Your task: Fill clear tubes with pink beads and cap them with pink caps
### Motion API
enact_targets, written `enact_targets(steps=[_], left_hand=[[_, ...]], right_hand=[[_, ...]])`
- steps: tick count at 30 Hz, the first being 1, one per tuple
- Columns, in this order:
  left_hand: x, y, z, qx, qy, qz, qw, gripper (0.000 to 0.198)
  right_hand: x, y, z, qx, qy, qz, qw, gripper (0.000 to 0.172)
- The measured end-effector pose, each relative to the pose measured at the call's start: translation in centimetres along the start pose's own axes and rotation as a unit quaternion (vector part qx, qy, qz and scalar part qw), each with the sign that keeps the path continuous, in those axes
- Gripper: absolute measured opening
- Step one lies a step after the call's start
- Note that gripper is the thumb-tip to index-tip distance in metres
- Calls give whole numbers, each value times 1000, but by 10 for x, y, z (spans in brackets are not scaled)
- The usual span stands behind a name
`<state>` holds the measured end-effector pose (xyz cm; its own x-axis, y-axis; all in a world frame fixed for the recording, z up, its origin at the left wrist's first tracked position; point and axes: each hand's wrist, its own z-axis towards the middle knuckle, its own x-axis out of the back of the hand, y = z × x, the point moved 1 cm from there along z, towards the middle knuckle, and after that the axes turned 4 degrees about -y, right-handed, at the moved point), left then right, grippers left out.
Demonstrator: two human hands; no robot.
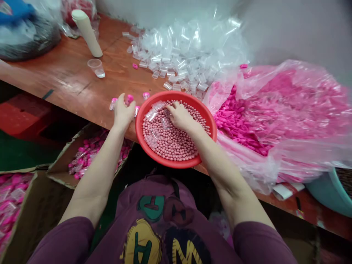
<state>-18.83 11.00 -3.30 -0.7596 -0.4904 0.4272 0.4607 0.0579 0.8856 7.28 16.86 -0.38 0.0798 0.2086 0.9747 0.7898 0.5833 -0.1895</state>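
My left hand (123, 112) is at the table edge, just left of the red bowl (140, 141). Its thumb and fingers are curled around a small clear tube with a pink cap (129, 98). Similar capped tubes (113, 103) stand close on both sides of that hand. My right hand (181, 116) reaches into the bowl, which is filled with pink beads (178, 145). Its fingers are bent around a clear plastic tube (165, 123), partly hidden by the hand. More clear tubes (151, 114) lie on the beads toward the bowl's left side.
Loose clear tubes (176, 69) are heaped behind the bowl. At right, a plastic bag (291, 121) spills pink pieces (236, 124). A cream bottle (87, 35) and a clear cup (96, 68) stand back left. Below are cardboard boxes (62, 161) of pink-capped tubes; a blue tub (330, 192) is far right.
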Motion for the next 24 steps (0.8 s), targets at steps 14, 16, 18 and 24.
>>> enact_targets(steps=[14,16,18,24], left_hand=[[-80,111,-91,-277,-413,242,833,28],[-81,117,-87,-282,-459,228,811,20],[-81,123,-84,-279,-464,274,795,18],[-103,135,-106,-301,-459,407,730,51]], right_hand=[[-10,24,-99,-43,6,525,850,47],[-14,22,-113,-41,7,530,847,57],[-14,26,-127,-49,78,487,869,62],[-10,123,-169,-240,335,266,871,34]])
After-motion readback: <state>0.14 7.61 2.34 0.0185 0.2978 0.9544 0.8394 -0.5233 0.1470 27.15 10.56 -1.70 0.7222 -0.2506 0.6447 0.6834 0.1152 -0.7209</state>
